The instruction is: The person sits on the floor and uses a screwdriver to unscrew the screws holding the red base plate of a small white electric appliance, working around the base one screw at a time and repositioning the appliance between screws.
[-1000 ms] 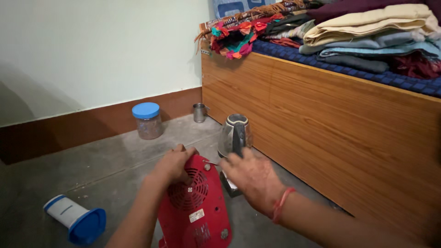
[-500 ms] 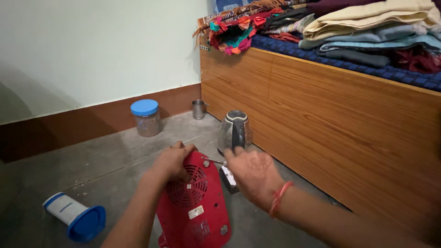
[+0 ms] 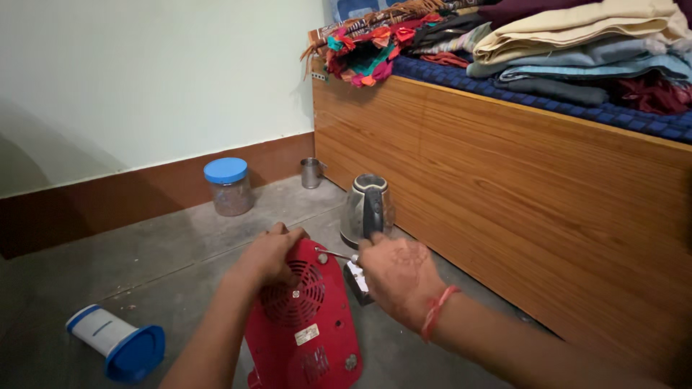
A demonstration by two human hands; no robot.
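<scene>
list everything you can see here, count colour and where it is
red appliance: 1, red with a round vent grille, upright on the floor under both hands
thin metal tool: 1, silver, at the appliance's top edge, in the right hand
electric kettle: 1, steel with black handle, on the floor by the bed
jar: 1, clear with blue lid, upright by the wall
metal cup: 1, steel, in the corner
container: 1, white with blue lid, lying on its side at left
wooden bed: 1, brown, at right
folded cloths: several, mixed colours, stacked on the bed
left hand: 1, on the appliance's top
right hand: 1, red thread at wrist, grip on the tool
</scene>
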